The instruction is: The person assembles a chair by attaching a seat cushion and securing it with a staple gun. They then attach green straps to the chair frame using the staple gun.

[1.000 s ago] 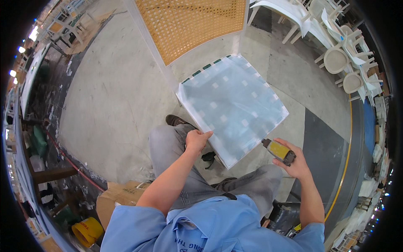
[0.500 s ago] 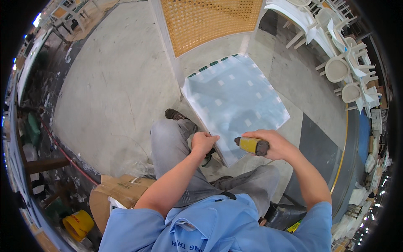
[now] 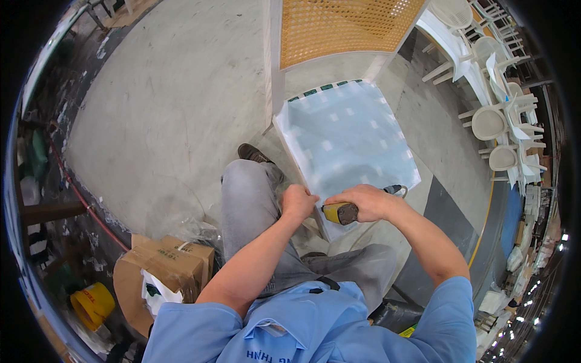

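Yellow tool (image 3: 340, 213) has swung toward 9 o'clock since half a second ago, closing the gap to the left hand (image 3: 298, 202).
Covered seat (image 3: 351, 145) sits at 2 o'clock of view centre, cane backrest (image 3: 348, 33) at its 12. Left hand pinches the seat edge at its 7–8 o'clock; right hand (image 3: 367, 203) is wrapped round the tool at about 5–6. Main risk: left thumb right beside the tool's front end, so a slip or bad angle could catch it. Can't tell if the nose touches the edge, body hides it. Looser left pinch could let the cover wrinkle; drag from the hose fitting (image 3: 393, 189), at the tool's 2 o'clock, could pull aim off.
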The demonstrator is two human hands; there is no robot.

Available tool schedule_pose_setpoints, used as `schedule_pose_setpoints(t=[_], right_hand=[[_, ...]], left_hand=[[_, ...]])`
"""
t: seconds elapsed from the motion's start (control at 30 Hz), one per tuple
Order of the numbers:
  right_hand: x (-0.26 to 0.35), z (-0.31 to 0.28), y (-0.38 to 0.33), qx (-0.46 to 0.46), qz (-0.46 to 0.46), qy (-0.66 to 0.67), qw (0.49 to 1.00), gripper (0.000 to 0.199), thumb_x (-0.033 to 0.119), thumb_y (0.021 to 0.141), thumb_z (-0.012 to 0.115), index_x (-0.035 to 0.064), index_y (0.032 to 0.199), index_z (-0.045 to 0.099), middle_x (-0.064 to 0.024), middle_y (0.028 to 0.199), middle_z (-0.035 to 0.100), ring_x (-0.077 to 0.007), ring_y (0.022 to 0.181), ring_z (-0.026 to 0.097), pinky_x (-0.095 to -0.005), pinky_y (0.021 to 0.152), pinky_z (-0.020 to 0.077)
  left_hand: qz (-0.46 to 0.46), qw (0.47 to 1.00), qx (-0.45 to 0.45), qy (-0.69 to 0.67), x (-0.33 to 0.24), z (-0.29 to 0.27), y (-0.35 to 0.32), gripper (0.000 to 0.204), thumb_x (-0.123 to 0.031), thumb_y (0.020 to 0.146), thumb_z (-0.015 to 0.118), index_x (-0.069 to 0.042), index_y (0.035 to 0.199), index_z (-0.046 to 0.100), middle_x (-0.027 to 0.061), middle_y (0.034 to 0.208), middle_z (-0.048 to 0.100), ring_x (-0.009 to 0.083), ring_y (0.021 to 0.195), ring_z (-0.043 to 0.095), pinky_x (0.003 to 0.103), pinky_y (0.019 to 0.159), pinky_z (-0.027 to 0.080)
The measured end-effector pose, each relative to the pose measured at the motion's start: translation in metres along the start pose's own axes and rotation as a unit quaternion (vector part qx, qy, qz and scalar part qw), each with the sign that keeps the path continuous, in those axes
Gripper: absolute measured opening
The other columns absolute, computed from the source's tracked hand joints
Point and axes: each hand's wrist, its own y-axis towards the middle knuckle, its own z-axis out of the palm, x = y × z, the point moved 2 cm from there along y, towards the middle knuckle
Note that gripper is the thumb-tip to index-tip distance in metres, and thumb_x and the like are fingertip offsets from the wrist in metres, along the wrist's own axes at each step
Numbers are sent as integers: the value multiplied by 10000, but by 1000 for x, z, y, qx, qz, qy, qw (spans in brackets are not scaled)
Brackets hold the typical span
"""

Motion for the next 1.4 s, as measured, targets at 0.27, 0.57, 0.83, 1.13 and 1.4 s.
schedule_pose_setpoints(t=[0.27,0.57,0.83,1.13,1.4], right_hand=[[2,0,11,15,3,-20,1000,704,-3,697,662,267,1343,590,-134,1061,707,-378,988,658,-486,829,527],[1,-3,-3,-41,1,33,999,717,-23,685,681,222,1353,590,-144,1118,704,-375,1024,659,-460,872,527],[3,-39,-7,-98,-5,105,990,679,28,731,757,203,1365,589,-130,1212,688,-351,1091,650,-415,922,527],[2,-61,36,-38,2,58,998,660,104,760,802,217,1368,574,-122,1160,707,-361,1031,661,-435,903,535],[5,-67,56,-10,1,37,999,653,104,753,811,216,1355,584,-124,1149,711,-366,1033,662,-439,900,538]], left_hand=[[-13,1000,6,6,-3,-2,-2,263,-214,728,830,19,751,712,190,750,703,301,730,698,404,714,543],[-44,996,24,-67,-9,-20,7,355,-297,752,848,13,740,675,105,698,668,194,624,621,378,622,507],[-92,979,-69,-166,-17,-42,52,315,-275,775,824,22,791,719,116,741,705,195,681,660,357,680,523],[-62,973,-45,-216,-17,-38,56,163,-135,834,769,19,828,717,24,704,637,119,634,542,323,606,451],[-28,981,-102,-160,-17,-42,56,153,-100,776,777,16,872,752,84,770,727,157,695,656,326,674,512]])
